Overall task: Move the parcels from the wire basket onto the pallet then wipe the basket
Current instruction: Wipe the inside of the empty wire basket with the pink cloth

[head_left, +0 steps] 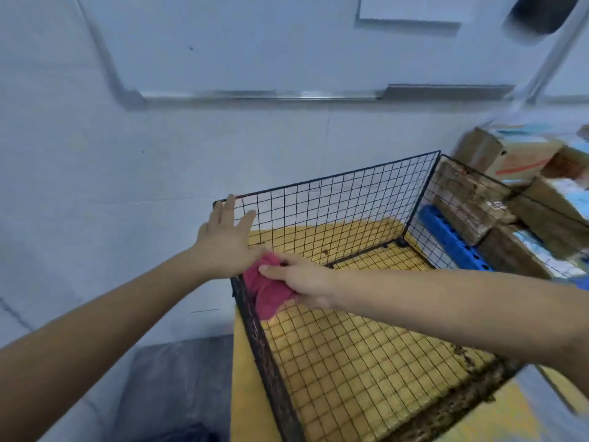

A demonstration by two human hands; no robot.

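Observation:
The black wire basket (334, 199) stands on a yellow surface and has no parcels inside. My right hand (302, 277) presses a pink cloth (266, 290) against the inside of the basket's left wall, near the far left corner. My left hand (226, 240) rests with fingers spread flat on the outside of that same corner, at the top rim. Cardboard parcels (510, 154) are stacked on a blue pallet (452, 240) just beyond the basket's right wall.
A pale wall with a metal rail (255, 95) rises behind the basket. The yellow surface (248, 378) extends past the basket's left side. Grey floor (172, 384) lies to the lower left.

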